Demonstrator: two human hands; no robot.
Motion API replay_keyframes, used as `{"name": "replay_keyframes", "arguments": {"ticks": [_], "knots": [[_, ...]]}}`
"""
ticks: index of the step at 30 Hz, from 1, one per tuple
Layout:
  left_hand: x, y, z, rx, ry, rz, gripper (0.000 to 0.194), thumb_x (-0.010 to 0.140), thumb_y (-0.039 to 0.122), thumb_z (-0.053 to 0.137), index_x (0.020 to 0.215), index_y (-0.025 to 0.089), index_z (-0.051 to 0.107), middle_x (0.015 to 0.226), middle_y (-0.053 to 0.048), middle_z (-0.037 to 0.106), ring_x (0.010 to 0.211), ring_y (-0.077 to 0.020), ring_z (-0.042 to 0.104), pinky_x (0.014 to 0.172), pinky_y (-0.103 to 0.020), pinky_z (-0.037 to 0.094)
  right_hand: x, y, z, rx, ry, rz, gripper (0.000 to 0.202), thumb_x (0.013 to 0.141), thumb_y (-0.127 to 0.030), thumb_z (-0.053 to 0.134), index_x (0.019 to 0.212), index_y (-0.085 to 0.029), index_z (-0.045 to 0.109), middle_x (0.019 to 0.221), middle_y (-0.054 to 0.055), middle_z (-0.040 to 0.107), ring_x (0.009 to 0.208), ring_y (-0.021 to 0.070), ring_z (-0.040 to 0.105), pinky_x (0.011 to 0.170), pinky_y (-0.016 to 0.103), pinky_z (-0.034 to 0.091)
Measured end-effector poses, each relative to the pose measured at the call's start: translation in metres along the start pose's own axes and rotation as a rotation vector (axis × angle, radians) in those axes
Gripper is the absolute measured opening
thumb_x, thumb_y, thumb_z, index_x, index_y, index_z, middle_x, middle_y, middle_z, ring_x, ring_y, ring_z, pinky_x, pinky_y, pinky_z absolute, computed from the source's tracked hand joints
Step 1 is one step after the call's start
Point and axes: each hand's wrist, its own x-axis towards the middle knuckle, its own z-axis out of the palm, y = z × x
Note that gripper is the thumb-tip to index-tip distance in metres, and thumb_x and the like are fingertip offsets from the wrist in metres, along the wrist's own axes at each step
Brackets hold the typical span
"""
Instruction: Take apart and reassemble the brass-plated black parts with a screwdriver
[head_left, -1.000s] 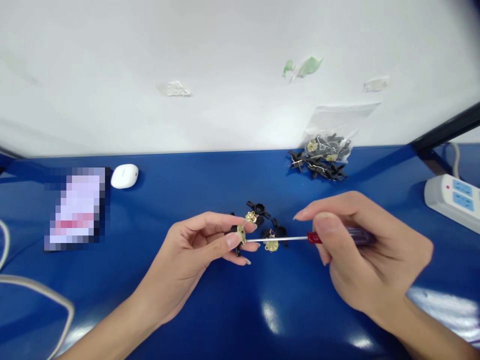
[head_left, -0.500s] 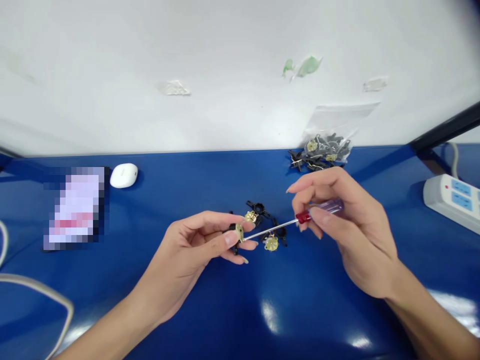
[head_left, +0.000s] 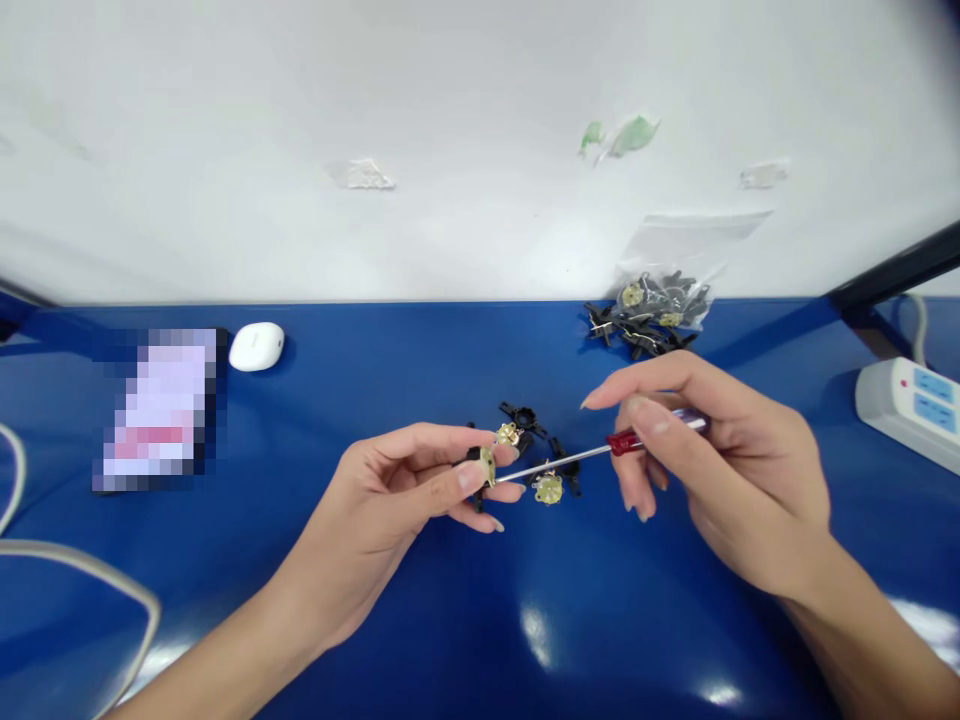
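Note:
Between thumb and fingers, my left hand (head_left: 420,490) pinches a small black plastic part with a brass-coloured plate (head_left: 488,466); the fingers partly cover it. My right hand (head_left: 720,460) is closed on the purple and red handle of a screwdriver (head_left: 625,441). The screwdriver's thin shaft slants down to the left, and its tip meets the lower edge of the plate. Just beyond my left fingertips lie a black part with a gold disc (head_left: 508,434) and another gold disc piece (head_left: 548,488) beside black plastic.
A clear plastic bag (head_left: 675,290) of similar parts leans on the white wall, with loose black pieces (head_left: 637,332) before it. At left lie a blurred phone-like slab (head_left: 161,410), a white case (head_left: 256,346) and a pale cable (head_left: 90,560). A power strip (head_left: 907,405) stands at right.
My right fingers have shifted round the screwdriver handle, with the thumb now further up over it. The whole view has slid slightly; the tip still meets the part in my left hand.

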Motion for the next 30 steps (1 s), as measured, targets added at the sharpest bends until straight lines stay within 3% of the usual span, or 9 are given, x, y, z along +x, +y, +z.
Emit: {"name": "replay_keyframes", "arguments": {"ticks": [2, 7, 11, 13, 18, 25, 27, 30], "knots": [[-0.001, -0.0004, -0.0006, 0.006, -0.001, 0.001, 0.012, 0.102, 0.019, 0.094, 0.111, 0.026, 0.097, 0.116, -0.007, 0.095, 0.095, -0.022, 0.092, 0.076, -0.02, 0.075, -0.0003, 0.0005, 0.0003, -0.001, 0.001, -0.009, 0.021, 0.12, -0.03, 0.064, 0.128, -0.031, 0.083, 0.065, -0.005, 0.066, 0.05, 0.013, 0.064, 0.052, 0.027, 0.054], [-0.0013, 0.0006, -0.0023, 0.002, 0.014, 0.006, 0.013, 0.102, 0.018, 0.094, 0.112, 0.026, 0.097, 0.117, -0.008, 0.095, 0.096, -0.0224, 0.092, 0.075, -0.02, 0.075, -0.001, 0.0013, 0.0008, 0.035, 0.003, -0.074, 0.02, 0.119, -0.028, 0.064, 0.125, -0.028, 0.084, 0.091, 0.002, 0.076, 0.072, 0.0145, 0.073, 0.061, 0.027, 0.059], [0.0, 0.0024, -0.0013, -0.016, 0.021, -0.006, 0.013, 0.101, 0.018, 0.095, 0.111, 0.025, 0.097, 0.115, -0.008, 0.095, 0.093, -0.0213, 0.092, 0.073, -0.018, 0.074, -0.0005, 0.0001, 0.0015, 0.021, -0.002, 0.006, 0.019, 0.12, -0.029, 0.064, 0.125, -0.03, 0.082, 0.061, -0.007, 0.064, 0.05, 0.0118, 0.061, 0.054, 0.026, 0.052], [-0.0001, 0.0026, -0.0006, -0.019, 0.017, -0.008, 0.013, 0.1, 0.018, 0.095, 0.111, 0.025, 0.097, 0.115, -0.008, 0.095, 0.093, -0.0218, 0.092, 0.073, -0.019, 0.075, -0.0001, 0.0006, 0.002, 0.04, 0.003, 0.031, 0.022, 0.122, -0.033, 0.062, 0.122, -0.029, 0.083, 0.058, -0.007, 0.062, 0.047, 0.0116, 0.058, 0.053, 0.026, 0.05], [-0.0016, 0.0015, -0.0017, -0.027, 0.008, -0.001, 0.014, 0.101, 0.018, 0.094, 0.112, 0.025, 0.097, 0.116, -0.007, 0.095, 0.095, -0.0221, 0.093, 0.074, -0.019, 0.075, -0.0002, 0.0016, 0.0027, 0.054, 0.029, -0.029, 0.017, 0.118, -0.032, 0.068, 0.119, -0.027, 0.085, 0.093, 0.002, 0.078, 0.076, 0.0128, 0.074, 0.064, 0.023, 0.057], [-0.003, 0.0021, -0.0018, -0.032, -0.005, -0.025, 0.014, 0.101, 0.019, 0.095, 0.113, 0.025, 0.097, 0.115, -0.008, 0.095, 0.094, -0.0225, 0.093, 0.073, -0.019, 0.075, -0.0018, -0.0004, 0.0009, 0.014, 0.025, 0.082, 0.02, 0.12, -0.039, 0.066, 0.115, -0.031, 0.084, 0.057, -0.007, 0.066, 0.047, 0.0095, 0.06, 0.052, 0.023, 0.047], [-0.002, 0.0023, -0.0021, -0.033, 0.005, -0.021, 0.013, 0.101, 0.019, 0.095, 0.112, 0.026, 0.097, 0.115, -0.008, 0.095, 0.095, -0.0225, 0.093, 0.074, -0.019, 0.075, -0.0021, 0.0006, 0.0005, -0.003, 0.027, 0.051, 0.023, 0.121, -0.04, 0.064, 0.117, -0.03, 0.084, 0.067, -0.004, 0.071, 0.055, 0.0115, 0.064, 0.055, 0.025, 0.049], [-0.0008, 0.0027, -0.0029, -0.028, 0.014, -0.008, 0.013, 0.101, 0.018, 0.095, 0.111, 0.026, 0.097, 0.115, -0.007, 0.095, 0.095, -0.0227, 0.093, 0.074, -0.02, 0.075, -0.0027, 0.0007, 0.0007, 0.003, 0.028, -0.014, 0.02, 0.119, -0.038, 0.066, 0.119, -0.03, 0.084, 0.099, 0.003, 0.079, 0.077, 0.0153, 0.072, 0.064, 0.027, 0.055]]}}
